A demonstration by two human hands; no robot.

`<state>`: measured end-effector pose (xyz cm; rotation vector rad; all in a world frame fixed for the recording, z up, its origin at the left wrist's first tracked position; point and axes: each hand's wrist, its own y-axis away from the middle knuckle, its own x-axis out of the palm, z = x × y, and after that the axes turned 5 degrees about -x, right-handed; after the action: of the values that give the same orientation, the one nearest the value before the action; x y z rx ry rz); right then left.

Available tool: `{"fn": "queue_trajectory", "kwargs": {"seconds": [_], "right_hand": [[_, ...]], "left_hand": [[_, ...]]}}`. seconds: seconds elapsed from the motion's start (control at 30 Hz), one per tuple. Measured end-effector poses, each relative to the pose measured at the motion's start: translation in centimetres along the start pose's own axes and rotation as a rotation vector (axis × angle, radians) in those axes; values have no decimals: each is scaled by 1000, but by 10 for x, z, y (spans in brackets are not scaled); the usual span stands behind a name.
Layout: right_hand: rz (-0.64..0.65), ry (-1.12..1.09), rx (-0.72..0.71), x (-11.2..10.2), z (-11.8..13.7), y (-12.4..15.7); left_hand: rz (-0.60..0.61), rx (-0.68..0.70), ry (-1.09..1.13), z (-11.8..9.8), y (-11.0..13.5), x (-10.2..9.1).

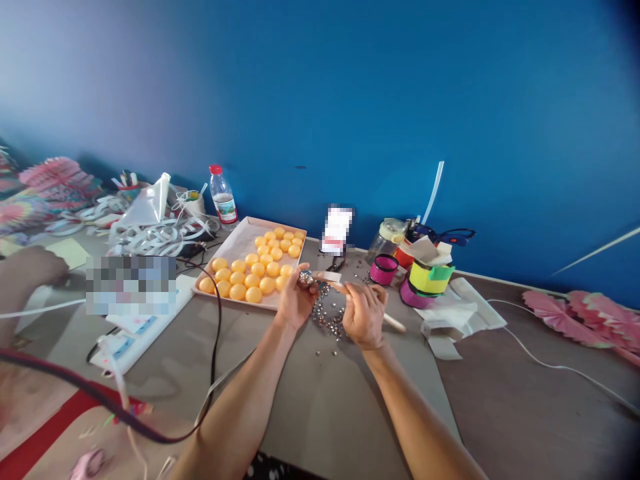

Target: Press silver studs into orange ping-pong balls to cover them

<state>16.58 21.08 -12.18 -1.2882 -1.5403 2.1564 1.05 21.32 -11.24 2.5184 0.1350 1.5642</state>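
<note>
My left hand (pixel 294 299) is closed round a small ball covered in silver sequins (pixel 306 279), held just above the table. My right hand (pixel 364 313) grips a thin wooden stick (pixel 395 323) whose tip points at the ball. Between and under the hands lies a heap of loose silver sequins (pixel 327 317) on the grey table (pixel 320 393). A shallow tray (pixel 235 241) with several orange balls (pixel 253 270) sits just left of my left hand.
Rolls of coloured tape (pixel 430 279), a jar (pixel 387 237) and a glue gun (pixel 450 235) stand behind my right hand. A water bottle (pixel 223 197), white ribbon (pixel 160 230) and black cables (pixel 215 333) lie left. Pink paper fans (pixel 575 313) sit far right. Another person's hand (pixel 30 270) rests far left.
</note>
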Motion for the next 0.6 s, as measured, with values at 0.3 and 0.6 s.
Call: {"fn": "queue_trajectory", "kwargs": {"seconds": [0.3,0.6], "right_hand": [[17,77,58,1,-3,1],[133,217,305,6,-24,9]], "left_hand": [[41,-19,-17,2,-1,-2],[17,13,-75,3,1,-2]]}}
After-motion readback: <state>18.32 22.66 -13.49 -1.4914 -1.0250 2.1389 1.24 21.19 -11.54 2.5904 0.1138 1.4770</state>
